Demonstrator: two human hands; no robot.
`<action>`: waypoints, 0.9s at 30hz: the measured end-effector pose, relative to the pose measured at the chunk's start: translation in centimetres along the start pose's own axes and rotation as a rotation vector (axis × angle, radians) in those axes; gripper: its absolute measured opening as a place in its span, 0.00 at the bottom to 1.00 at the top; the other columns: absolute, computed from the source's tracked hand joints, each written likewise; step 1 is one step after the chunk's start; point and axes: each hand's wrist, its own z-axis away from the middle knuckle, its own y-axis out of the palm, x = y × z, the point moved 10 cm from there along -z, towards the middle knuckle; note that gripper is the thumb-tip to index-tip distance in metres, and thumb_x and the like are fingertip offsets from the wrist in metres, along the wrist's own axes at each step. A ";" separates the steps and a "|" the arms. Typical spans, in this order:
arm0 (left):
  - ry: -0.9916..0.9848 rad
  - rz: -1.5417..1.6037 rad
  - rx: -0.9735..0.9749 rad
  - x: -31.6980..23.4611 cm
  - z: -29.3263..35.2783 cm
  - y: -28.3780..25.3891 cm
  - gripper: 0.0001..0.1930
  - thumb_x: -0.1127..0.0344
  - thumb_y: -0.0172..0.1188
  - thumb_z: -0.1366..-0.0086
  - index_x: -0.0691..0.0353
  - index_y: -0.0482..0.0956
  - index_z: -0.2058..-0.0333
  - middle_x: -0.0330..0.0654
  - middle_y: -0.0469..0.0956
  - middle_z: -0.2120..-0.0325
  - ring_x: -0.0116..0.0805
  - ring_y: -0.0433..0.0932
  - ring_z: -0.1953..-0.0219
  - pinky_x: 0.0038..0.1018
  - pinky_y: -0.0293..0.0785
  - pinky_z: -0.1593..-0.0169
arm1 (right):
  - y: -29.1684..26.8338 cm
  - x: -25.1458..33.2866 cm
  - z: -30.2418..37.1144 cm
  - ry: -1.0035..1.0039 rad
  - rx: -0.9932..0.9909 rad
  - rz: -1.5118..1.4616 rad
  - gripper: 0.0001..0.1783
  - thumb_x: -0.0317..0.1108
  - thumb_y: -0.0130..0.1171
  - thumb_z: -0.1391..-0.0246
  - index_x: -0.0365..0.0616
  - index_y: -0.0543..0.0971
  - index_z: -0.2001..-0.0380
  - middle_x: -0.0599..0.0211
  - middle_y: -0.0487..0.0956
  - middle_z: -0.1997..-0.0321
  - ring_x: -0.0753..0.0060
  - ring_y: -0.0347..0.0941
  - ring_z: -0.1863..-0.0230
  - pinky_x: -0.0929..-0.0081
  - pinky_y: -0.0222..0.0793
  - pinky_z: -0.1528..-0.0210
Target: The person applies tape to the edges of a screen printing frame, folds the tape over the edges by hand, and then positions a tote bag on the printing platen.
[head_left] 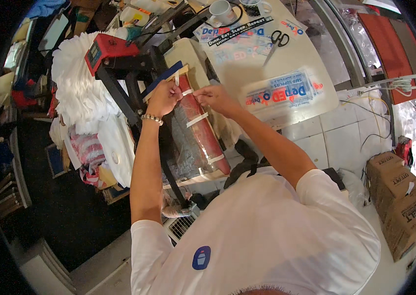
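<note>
A short white strip (187, 92) spans the small gap between my two hands, over a long red pad (203, 132). My left hand (164, 97), with a beaded bracelet at the wrist, is pinched at the strip's left end. At its right end my right hand (216, 100) is pinched too, palm partly hidden. More white strips lie across the pad, one at its middle (197, 120) and one near its lower end (215, 159). Clear, shiny film seems to cover part of the pad. A blue flat piece (163, 78) sits just beyond my left hand.
Left of my hands stands a black-framed machine with a red control box (109, 51), beside piled white fabric (77, 78). The pale table (323, 83) on the right bears scissors (278, 42), printed film sheets (286, 91) and mugs (222, 12). Cardboard boxes (400, 201) stand at the right.
</note>
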 end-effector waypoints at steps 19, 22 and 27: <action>-0.144 -0.074 0.153 -3.8 -1.8 0.0 0.05 0.71 0.66 0.47 0.66 0.81 0.77 0.37 0.77 0.83 0.25 0.75 0.80 0.25 0.71 0.74 | 0.4 4.1 2.6 -0.476 -0.279 0.476 0.13 0.22 0.57 0.48 0.37 0.83 0.60 0.50 0.77 0.58 0.48 0.76 0.56 0.65 0.71 0.52; -0.133 -0.050 0.146 -3.3 -2.3 0.3 0.05 0.71 0.64 0.47 0.66 0.81 0.77 0.38 0.79 0.82 0.25 0.76 0.80 0.24 0.71 0.75 | 0.7 4.2 2.8 -0.486 -0.259 0.441 0.12 0.22 0.57 0.48 0.36 0.83 0.60 0.52 0.77 0.57 0.51 0.76 0.56 0.65 0.72 0.53; -0.177 -0.057 0.181 -2.0 -2.9 0.5 0.04 0.73 0.62 0.46 0.66 0.80 0.78 0.38 0.78 0.82 0.25 0.76 0.80 0.22 0.70 0.77 | -0.6 2.4 1.0 -0.344 -0.247 0.288 0.10 0.23 0.59 0.47 0.36 0.83 0.61 0.54 0.78 0.61 0.57 0.77 0.60 0.68 0.72 0.56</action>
